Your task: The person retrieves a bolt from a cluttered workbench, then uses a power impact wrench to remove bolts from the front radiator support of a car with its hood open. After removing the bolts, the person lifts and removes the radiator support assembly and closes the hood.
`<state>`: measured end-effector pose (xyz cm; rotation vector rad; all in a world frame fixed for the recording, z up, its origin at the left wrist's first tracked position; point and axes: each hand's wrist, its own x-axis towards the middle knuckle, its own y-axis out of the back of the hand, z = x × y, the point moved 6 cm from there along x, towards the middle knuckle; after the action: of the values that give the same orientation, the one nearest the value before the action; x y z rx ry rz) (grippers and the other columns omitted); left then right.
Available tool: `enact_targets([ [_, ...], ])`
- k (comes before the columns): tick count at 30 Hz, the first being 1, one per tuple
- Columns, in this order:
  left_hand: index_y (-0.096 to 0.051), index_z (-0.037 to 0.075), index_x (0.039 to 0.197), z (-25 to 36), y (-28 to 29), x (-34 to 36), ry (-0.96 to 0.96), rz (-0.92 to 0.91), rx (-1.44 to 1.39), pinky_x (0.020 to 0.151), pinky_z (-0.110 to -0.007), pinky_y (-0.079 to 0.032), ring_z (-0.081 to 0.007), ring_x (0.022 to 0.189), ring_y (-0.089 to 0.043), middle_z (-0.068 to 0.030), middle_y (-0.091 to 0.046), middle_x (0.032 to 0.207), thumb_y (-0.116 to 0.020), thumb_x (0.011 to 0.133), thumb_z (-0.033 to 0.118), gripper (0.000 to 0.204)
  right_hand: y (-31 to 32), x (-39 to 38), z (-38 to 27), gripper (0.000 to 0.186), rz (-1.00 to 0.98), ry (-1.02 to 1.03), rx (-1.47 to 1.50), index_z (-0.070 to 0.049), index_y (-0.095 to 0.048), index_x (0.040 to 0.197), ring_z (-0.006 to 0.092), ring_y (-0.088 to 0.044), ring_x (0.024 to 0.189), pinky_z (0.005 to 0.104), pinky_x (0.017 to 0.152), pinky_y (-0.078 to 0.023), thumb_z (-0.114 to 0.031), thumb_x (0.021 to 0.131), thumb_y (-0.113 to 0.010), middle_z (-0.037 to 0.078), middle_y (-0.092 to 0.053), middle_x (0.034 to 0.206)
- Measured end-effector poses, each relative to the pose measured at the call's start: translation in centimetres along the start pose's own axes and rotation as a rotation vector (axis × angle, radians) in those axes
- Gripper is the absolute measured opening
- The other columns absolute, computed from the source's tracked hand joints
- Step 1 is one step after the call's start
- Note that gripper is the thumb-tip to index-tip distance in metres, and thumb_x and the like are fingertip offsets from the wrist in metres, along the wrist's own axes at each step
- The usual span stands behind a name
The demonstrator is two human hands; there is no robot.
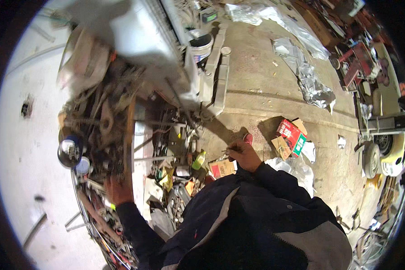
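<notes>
My left hand (117, 191) reaches to the near end of a crowded bench of dark metal parts and tools (104, 121). It is blurred, and its fingertips are lost among the clutter, so I cannot tell whether it grips anything. A round dark container (70, 151) and a small white-lidded tub (83, 165) sit just beyond it, to its left. My right hand (246, 155) is held out in front of my body above the floor, fingers closed in a pinch. Something small and dark shows at its fingertips, too small to name.
Below the bench lie a yellow-green bottle (198, 160), a cardboard box (222, 168) and loose parts. A red box (291, 136) and crumpled plastic sheeting (308, 81) lie on the concrete floor. A white bucket (200, 45) stands ahead; a wheel (371, 159) is at right.
</notes>
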<state>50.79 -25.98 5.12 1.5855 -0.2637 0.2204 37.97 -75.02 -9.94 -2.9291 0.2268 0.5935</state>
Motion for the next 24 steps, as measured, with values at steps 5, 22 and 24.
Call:
enact_targets([
  [5, -0.068, 0.003, 0.100, 12.2, 0.3, 0.9, 0.148, -0.110, -0.147, 0.085, -0.055, -0.052, -0.0432, 0.098, -0.065, -0.0209, -0.066, 0.102, -0.067, 0.095, 0.010, 0.009, 10.3, 5.7, -2.2, 0.019, 0.028, -0.009, 0.064, 0.002, -0.068, 0.111, 0.0139, -0.068, 0.078, 0.0307, 0.071, -0.056, -0.011, 0.099, -0.074, 0.007, -0.071, 0.088],
  [22, -0.073, 0.005, 0.110, 56.2, -16.0, 20.6, -0.711, -0.727, -0.197, 0.092, -0.052, -0.057, -0.0415, 0.108, -0.067, -0.0183, -0.068, 0.111, -0.080, 0.091, 0.026, 0.028, 59.2, 4.9, 18.8, 0.019, 0.913, -0.653, -0.075, -0.009, -0.078, 0.087, 0.0231, -0.075, 0.077, 0.0412, 0.069, -0.058, -0.027, 0.090, -0.074, 0.010, -0.077, 0.086],
  [24, -0.072, 0.006, 0.112, 60.3, -18.3, 24.4, -0.763, -0.759, -0.172, 0.092, -0.052, -0.056, -0.0410, 0.109, -0.067, -0.0180, -0.068, 0.112, -0.080, 0.091, 0.028, 0.031, 59.5, 2.0, 23.0, 0.020, 0.442, -0.871, -0.871, -0.018, -0.083, 0.093, 0.0322, -0.078, 0.096, 0.0481, 0.079, -0.062, -0.036, 0.086, -0.077, 0.012, -0.081, 0.099],
])
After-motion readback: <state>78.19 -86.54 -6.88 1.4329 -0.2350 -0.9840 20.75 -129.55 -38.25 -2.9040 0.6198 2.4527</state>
